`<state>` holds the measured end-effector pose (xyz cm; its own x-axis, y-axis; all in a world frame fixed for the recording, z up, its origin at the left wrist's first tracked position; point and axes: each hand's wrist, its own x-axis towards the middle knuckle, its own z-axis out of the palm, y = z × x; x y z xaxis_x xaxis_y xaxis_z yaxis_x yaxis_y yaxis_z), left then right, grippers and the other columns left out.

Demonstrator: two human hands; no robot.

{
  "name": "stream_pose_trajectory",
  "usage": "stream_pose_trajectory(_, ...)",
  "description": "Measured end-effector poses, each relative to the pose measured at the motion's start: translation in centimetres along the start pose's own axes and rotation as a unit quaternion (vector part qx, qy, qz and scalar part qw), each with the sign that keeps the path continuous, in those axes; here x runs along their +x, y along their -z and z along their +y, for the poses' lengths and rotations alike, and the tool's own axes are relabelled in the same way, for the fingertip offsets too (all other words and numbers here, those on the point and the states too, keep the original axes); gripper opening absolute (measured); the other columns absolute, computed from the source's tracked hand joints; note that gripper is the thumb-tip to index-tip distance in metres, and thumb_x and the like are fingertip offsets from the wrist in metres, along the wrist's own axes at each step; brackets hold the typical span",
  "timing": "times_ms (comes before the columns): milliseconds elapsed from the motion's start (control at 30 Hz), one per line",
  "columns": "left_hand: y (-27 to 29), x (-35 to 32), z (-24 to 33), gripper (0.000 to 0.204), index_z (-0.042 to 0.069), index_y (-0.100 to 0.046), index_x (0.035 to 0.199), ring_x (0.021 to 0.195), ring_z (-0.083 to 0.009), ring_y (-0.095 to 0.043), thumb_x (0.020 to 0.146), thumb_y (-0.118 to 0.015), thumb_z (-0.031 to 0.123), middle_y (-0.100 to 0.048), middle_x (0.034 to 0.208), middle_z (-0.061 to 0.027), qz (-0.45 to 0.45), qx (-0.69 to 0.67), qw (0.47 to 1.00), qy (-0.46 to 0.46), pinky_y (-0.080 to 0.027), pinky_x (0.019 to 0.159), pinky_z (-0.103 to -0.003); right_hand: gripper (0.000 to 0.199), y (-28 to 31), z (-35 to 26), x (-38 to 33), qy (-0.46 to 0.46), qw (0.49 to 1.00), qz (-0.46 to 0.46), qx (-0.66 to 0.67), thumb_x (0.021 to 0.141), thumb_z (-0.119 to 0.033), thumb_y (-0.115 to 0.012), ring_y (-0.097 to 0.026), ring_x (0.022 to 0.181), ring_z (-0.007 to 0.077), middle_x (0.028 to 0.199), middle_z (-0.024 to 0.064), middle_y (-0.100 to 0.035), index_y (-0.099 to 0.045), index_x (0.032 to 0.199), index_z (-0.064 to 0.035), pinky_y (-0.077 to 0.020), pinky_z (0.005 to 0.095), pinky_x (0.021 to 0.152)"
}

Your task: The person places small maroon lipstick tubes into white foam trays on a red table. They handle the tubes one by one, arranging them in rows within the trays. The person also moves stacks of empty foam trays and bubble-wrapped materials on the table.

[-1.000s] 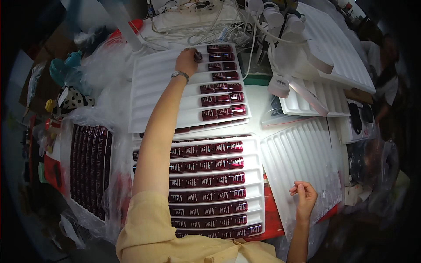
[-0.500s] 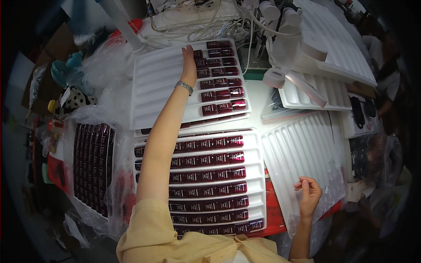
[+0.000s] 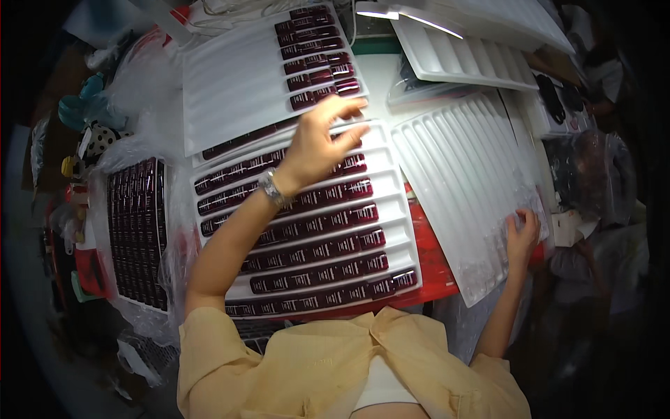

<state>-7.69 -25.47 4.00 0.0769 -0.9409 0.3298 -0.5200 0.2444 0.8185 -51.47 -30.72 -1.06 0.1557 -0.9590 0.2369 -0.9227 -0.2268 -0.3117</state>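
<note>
My left hand (image 3: 324, 143), with a watch (image 3: 271, 187) on the wrist, is above the far right part of a white ribbed tray (image 3: 396, 202). Its thumb and fingers are apart, and nothing shows between them. Rows of dark red bottles (image 3: 317, 222) lie in that tray. Behind, overlapping its far edge, is a second white tray (image 3: 230, 91) with short rows of similar bottles (image 3: 317, 61) at its right side. My right hand (image 3: 523, 234) is bent at the right edge of another ribbed tray (image 3: 453, 174), beside thin clear pieces (image 3: 520, 202). What its fingers hold is too small to make out.
At left, a plastic-wrapped pack of dark bottles (image 3: 138, 234) stands by crumpled clear film (image 3: 178, 258). White trays (image 3: 474, 63) are stacked at the far right under a lit lamp (image 3: 408, 19). A red surface (image 3: 433, 244) shows between the near trays.
My left hand has come back from the far tray toward me, its fingers now pointing right. My right hand has shifted toward the clear pieces at the tray's edge. The view has shifted as well.
</note>
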Motion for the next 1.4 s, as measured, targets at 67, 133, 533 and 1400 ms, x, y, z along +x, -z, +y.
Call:
stream_pose_trajectory(67,-3.9,-6.3,5.1,0.038,0.005,-0.063,0.106,0.087,-0.0218,-0.059,0.071,-0.075,0.012,-0.061,0.094,-0.0085,-0.156,0.106,0.976,-0.108,-0.047,0.077,-0.034,0.017,-0.1,-0.5,0.8,0.034,0.999,-0.013,-0.009,0.077,-0.006,-0.065,-0.053,0.096,0.0313,0.097,0.0131,-0.057,-0.059,0.092,-0.0002,-0.0413,0.0392,0.085)
stream_pose_trajectory(133,-8.2,-11.7,7.2,0.051,0.011,-0.058,0.117,0.089,-0.0193,-0.056,0.070,-0.075,0.023,-0.056,0.104,-0.0061,-0.185,0.171,0.952,-0.171,-0.043,0.080,-0.035,0.016,-0.5,-0.4,1.2,0.060,0.998,-0.012,-0.007,0.077,-0.004,-0.065,-0.054,0.093,0.0311,0.094,0.0126,-0.058,-0.059,0.091,-0.0004,-0.0422,0.0388,0.083)
stream_pose_trajectory(533,-11.9,-16.2,8.9,0.024,0.006,-0.060,0.099,0.092,-0.0215,-0.057,0.075,-0.064,0.005,-0.054,0.098,-0.0087,-0.128,0.092,0.984,-0.083,-0.047,0.085,-0.037,0.012,1.1,-1.9,2.1,-0.047,0.949,0.056,0.306,0.075,0.007,-0.062,-0.059,0.068,0.0175,0.077,0.0086,-0.063,-0.065,0.087,0.0047,-0.0479,0.0287,0.064)
stream_pose_trajectory(1400,10.9,7.5,-13.5,0.028,0.000,-0.061,0.111,0.088,-0.0187,-0.065,0.084,-0.064,0.004,-0.066,0.099,-0.0104,0.284,-0.010,0.956,0.068,-0.053,0.077,-0.028,0.007,0.1,-11.9,0.0,-0.102,0.849,-0.101,0.509,0.090,-0.004,-0.057,-0.055,0.069,0.0084,0.077,0.0035,-0.060,-0.061,0.091,0.0010,-0.0460,0.0216,0.063)
